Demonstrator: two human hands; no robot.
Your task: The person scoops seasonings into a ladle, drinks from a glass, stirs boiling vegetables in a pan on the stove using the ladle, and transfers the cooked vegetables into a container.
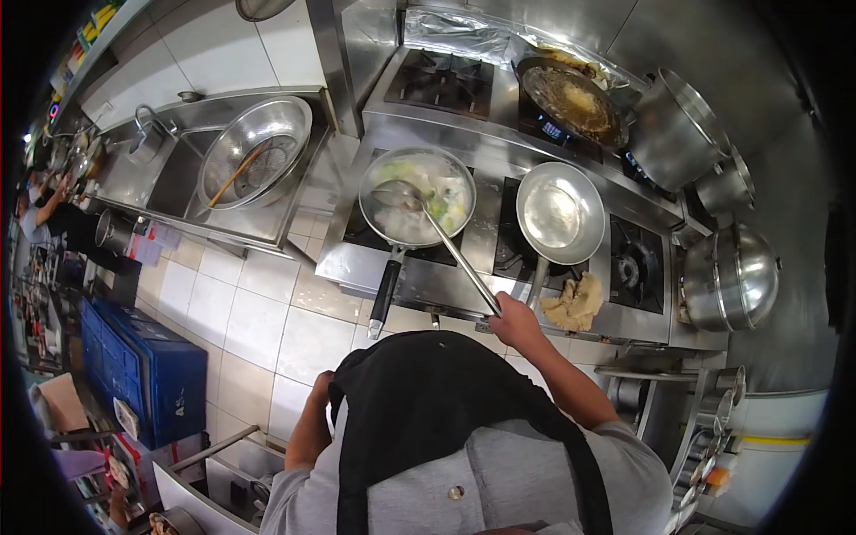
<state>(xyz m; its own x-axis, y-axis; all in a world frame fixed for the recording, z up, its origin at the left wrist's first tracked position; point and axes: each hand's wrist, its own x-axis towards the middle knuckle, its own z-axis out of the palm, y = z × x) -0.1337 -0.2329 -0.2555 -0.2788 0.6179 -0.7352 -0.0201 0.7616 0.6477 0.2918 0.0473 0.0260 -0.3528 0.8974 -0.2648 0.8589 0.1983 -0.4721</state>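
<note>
My right hand [513, 321] is closed around the end of a long metal ladle [459, 259]. The ladle's bowl rests in a pan [366, 214] of pale, steaming broth with green and white pieces. This pan sits on the left front burner, its black handle [385, 294] pointing towards me. My left hand [323, 385] is down by the left side of my black apron, which partly covers it, and its fingers are hidden. To the right, close to my right hand, stands a second, shiny pan [560, 214] with a little clear liquid. A crumpled beige cloth [573, 303] lies beside its handle.
A dark wok [571, 100] of bubbling oil and a tall pot [678, 129] stand on the back row. At right is a lidded steel pot [731, 276]. A large bowl with a wooden-handled strainer sits over the sink [187, 174]. Blue crates [147, 374] stand left; another person [58, 214] is beyond.
</note>
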